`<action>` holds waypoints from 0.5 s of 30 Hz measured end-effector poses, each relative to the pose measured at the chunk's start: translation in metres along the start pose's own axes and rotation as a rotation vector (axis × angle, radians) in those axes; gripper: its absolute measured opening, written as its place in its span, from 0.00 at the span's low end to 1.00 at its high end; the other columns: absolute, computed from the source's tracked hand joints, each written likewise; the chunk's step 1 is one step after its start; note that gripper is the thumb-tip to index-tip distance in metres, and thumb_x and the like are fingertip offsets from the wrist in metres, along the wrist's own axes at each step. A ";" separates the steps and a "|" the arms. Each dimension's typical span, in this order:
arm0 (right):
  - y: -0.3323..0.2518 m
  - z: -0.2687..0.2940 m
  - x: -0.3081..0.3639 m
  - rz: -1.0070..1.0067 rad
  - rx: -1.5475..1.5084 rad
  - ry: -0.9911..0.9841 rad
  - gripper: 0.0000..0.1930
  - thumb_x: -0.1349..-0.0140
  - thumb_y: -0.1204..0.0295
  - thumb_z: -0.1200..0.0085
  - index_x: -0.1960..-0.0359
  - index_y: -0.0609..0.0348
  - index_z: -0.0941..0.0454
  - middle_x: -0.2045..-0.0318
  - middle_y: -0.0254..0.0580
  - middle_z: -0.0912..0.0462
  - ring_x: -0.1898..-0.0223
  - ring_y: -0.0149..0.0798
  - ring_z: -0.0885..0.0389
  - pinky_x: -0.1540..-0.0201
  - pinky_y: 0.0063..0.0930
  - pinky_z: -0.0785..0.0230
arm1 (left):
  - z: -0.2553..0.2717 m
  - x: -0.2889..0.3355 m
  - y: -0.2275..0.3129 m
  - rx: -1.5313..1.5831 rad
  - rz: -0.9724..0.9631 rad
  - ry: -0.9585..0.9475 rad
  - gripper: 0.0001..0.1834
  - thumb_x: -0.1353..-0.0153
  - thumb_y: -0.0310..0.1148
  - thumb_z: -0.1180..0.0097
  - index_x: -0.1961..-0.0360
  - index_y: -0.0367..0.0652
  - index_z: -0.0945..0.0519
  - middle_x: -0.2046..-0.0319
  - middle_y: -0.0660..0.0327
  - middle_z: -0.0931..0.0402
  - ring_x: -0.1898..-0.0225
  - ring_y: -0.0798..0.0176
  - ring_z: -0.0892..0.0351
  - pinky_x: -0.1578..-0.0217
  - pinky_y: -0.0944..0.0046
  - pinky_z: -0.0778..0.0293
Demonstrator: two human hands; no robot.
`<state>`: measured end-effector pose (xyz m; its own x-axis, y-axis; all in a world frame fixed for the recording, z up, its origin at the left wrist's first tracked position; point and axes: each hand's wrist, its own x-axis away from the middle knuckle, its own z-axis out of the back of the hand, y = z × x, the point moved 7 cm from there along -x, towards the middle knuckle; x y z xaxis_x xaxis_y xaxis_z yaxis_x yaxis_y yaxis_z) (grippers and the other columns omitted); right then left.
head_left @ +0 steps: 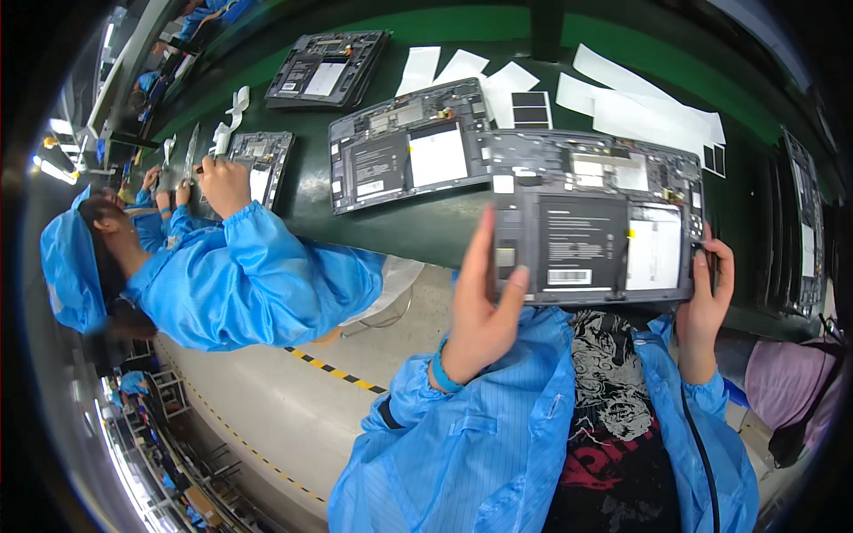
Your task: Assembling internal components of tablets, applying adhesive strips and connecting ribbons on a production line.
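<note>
Between my two hands is an opened tablet (582, 240), its black battery, white panel and circuit boards facing up. My left hand (487, 306) grips its left edge, thumb over the front rim and fingers along the side. On the right edge, my right hand (708, 289) is closed round the lower corner, part of its fingers hidden behind the device. The tablet is held near the bench's front edge, close to my body. Just beyond its left side a second opened tablet (400, 164) lies on the green bench (324, 200), partly covered by the held one.
A stack of opened tablets (329, 71) sits farther back. White strips and sheets (640, 107) with black pads are spread along the far side. More devices stand in a pile (804, 222) at the right. A co-worker in blue (258, 275) works over another tablet (267, 164) at the left.
</note>
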<state>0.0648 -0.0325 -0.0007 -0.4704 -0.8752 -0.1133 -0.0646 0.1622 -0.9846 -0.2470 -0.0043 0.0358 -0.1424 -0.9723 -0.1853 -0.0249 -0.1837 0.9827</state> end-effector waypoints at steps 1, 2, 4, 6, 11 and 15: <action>-0.002 -0.016 -0.002 0.033 0.061 -0.055 0.09 0.32 0.81 0.57 0.52 0.62 0.30 0.38 0.59 0.33 0.38 0.37 0.33 0.37 0.27 0.44 | 0.019 -0.001 0.004 -0.089 -0.034 0.081 0.36 0.37 0.19 0.54 0.30 0.29 0.53 0.29 0.45 0.53 0.28 0.54 0.55 0.31 0.59 0.56; -0.006 -0.036 -0.004 0.034 0.066 -0.065 0.09 0.32 0.81 0.57 0.52 0.62 0.30 0.38 0.59 0.33 0.38 0.37 0.33 0.37 0.27 0.44 | 0.040 0.000 0.010 -0.174 -0.064 0.167 0.34 0.36 0.20 0.54 0.30 0.28 0.51 0.30 0.45 0.51 0.28 0.54 0.53 0.32 0.60 0.54; -0.009 -0.089 -0.008 0.058 0.107 -0.230 0.07 0.33 0.80 0.54 0.55 0.63 0.29 0.39 0.61 0.31 0.37 0.39 0.34 0.37 0.26 0.46 | 0.074 -0.003 0.020 -0.198 -0.097 0.331 0.31 0.36 0.22 0.55 0.32 0.28 0.47 0.31 0.45 0.47 0.29 0.54 0.50 0.32 0.60 0.51; -0.015 -0.132 -0.013 0.080 0.103 -0.326 0.07 0.34 0.80 0.53 0.56 0.64 0.29 0.40 0.60 0.31 0.36 0.39 0.35 0.37 0.26 0.45 | 0.109 -0.006 0.020 -0.246 -0.083 0.483 0.29 0.36 0.22 0.55 0.33 0.28 0.42 0.34 0.45 0.42 0.32 0.55 0.43 0.34 0.61 0.47; -0.011 -0.220 -0.022 0.146 0.094 -0.462 0.07 0.34 0.80 0.54 0.56 0.62 0.28 0.41 0.57 0.28 0.40 0.36 0.30 0.40 0.24 0.41 | 0.179 -0.021 0.004 -0.252 -0.146 0.672 0.26 0.37 0.22 0.51 0.37 0.29 0.35 0.41 0.47 0.30 0.41 0.58 0.31 0.40 0.62 0.38; 0.009 -0.270 -0.041 0.268 0.133 -0.469 0.07 0.34 0.79 0.54 0.57 0.62 0.28 0.46 0.54 0.24 0.43 0.40 0.26 0.42 0.27 0.38 | 0.217 -0.043 -0.022 -0.291 -0.135 0.742 0.23 0.36 0.22 0.52 0.39 0.29 0.33 0.43 0.50 0.29 0.46 0.63 0.27 0.44 0.66 0.34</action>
<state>-0.1542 0.1282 0.0308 -0.0109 -0.9252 -0.3793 0.1299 0.3748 -0.9180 -0.4550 0.0731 0.0224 0.5399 -0.7628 -0.3560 0.2786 -0.2371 0.9307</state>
